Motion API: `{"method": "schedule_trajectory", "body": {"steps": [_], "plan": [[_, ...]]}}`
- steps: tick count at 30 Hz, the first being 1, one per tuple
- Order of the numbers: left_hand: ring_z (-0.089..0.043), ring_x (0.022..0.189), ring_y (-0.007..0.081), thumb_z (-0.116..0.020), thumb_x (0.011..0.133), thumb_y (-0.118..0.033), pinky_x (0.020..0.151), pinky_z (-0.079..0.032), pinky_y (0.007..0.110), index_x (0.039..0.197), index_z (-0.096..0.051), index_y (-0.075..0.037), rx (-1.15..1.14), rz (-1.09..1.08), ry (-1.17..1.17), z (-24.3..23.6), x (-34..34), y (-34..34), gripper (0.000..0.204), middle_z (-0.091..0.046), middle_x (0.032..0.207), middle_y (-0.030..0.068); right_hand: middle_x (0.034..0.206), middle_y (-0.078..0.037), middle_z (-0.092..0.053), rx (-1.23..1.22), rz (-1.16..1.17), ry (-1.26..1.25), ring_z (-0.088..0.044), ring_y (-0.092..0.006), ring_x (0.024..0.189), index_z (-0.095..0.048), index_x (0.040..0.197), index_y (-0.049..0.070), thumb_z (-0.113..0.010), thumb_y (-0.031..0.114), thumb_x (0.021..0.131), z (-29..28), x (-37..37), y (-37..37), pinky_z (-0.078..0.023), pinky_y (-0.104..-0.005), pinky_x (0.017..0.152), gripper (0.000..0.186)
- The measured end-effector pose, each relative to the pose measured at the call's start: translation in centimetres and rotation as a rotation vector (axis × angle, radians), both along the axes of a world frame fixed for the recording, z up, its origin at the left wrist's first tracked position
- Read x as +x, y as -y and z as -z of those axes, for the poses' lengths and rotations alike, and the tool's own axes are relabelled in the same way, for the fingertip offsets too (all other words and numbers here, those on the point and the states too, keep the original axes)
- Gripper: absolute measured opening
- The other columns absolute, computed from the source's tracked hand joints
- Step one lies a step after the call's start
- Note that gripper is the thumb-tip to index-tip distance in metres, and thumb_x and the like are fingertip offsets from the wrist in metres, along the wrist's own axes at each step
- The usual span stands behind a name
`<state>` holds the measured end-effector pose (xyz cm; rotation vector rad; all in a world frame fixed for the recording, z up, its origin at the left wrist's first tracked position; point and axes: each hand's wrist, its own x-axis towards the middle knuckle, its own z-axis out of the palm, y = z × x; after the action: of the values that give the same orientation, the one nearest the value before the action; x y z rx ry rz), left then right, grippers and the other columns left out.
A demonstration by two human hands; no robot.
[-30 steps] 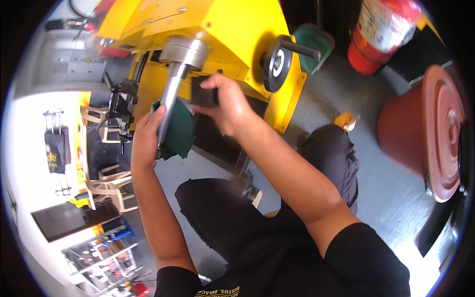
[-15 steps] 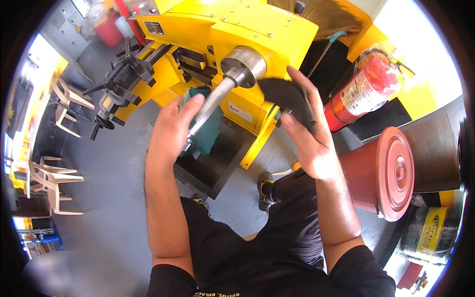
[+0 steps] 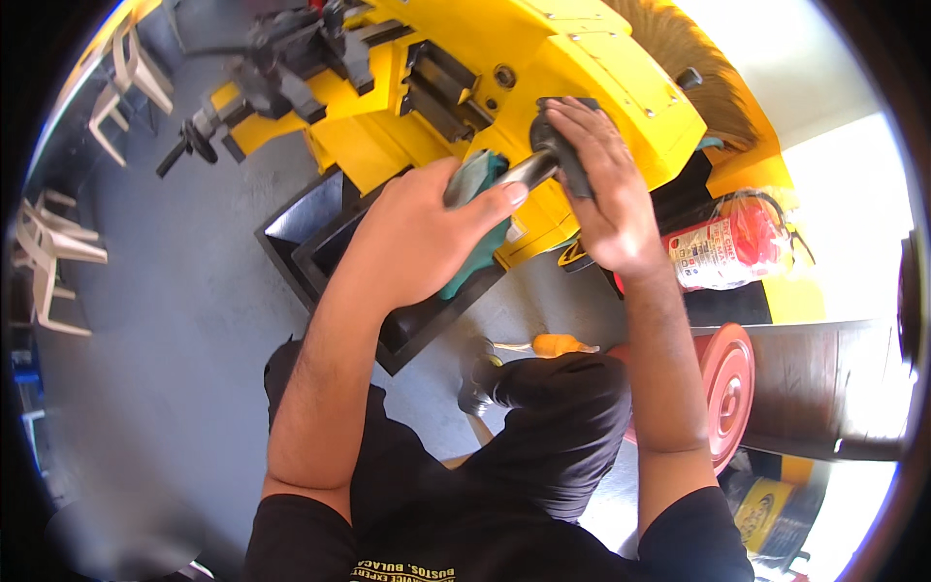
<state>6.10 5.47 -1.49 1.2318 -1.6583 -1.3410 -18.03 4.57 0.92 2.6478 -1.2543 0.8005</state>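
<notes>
My left hand (image 3: pixel 417 233) grips a green cloth (image 3: pixel 475 267) around a steel shaft (image 3: pixel 524 175) that projects from a yellow machine (image 3: pixel 630 107). Its thumb lies along the shaft. My right hand (image 3: pixel 606 194) is higher and to the right, its fingers wrapped over a dark pad or cloth (image 3: pixel 546 126) at the shaft's base, covering much of the round steel flange there. What is under both sets of fingers is partly hidden. A black open tray (image 3: pixel 291 233) sits below my left hand at the foot of the machine.
Black machine parts with a handle (image 3: pixel 301 58) stand upper left. Plastic chairs (image 3: pixel 58 262) line the left. A straw broom (image 3: pixel 718 87), a red extinguisher (image 3: pixel 727 242), a lidded maroon bin (image 3: pixel 727 398) and a wooden surface (image 3: pixel 815 388) are on the right. An orange object (image 3: pixel 558 344) lies near my shoe.
My right hand has moved from beside the shaft up over its base with the dark pad. My left hand still holds the cloth on the shaft. The camera's view has turned.
</notes>
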Motion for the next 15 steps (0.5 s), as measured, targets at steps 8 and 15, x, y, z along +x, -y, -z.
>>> {"method": "schedule_trajectory", "body": {"steps": [8,15], "plan": [[-0.057,0.071,0.013,-0.068,0.094,-0.051,0.067,-0.047,0.031,0.098,-0.068,0.003,-0.011,-0.001,0.032,0.6,0.6,-0.2,0.055,-0.064,0.079,0.004,0.146,-0.021,-0.058,0.309,-0.119,0.334,-0.049,-0.0356,0.142,-0.059,0.137,-0.005,-0.049,-0.003,0.088,-0.6,-0.1,-1.1,-0.031,-0.0432,0.121,0.05],[-0.064,0.086,0.0115,-0.062,0.099,-0.05,0.076,-0.051,0.029,0.106,-0.071,-0.001,0.266,0.121,-0.354,2.7,1.3,1.5,0.05,-0.071,0.098,0.0027,0.118,-0.019,-0.073,-0.455,0.459,0.012,-0.069,-0.0344,0.105,-0.067,0.134,0.002,-0.073,-0.014,0.073,-5.4,-8.0,-0.4,-0.053,-0.0375,0.097,0.063]]}}
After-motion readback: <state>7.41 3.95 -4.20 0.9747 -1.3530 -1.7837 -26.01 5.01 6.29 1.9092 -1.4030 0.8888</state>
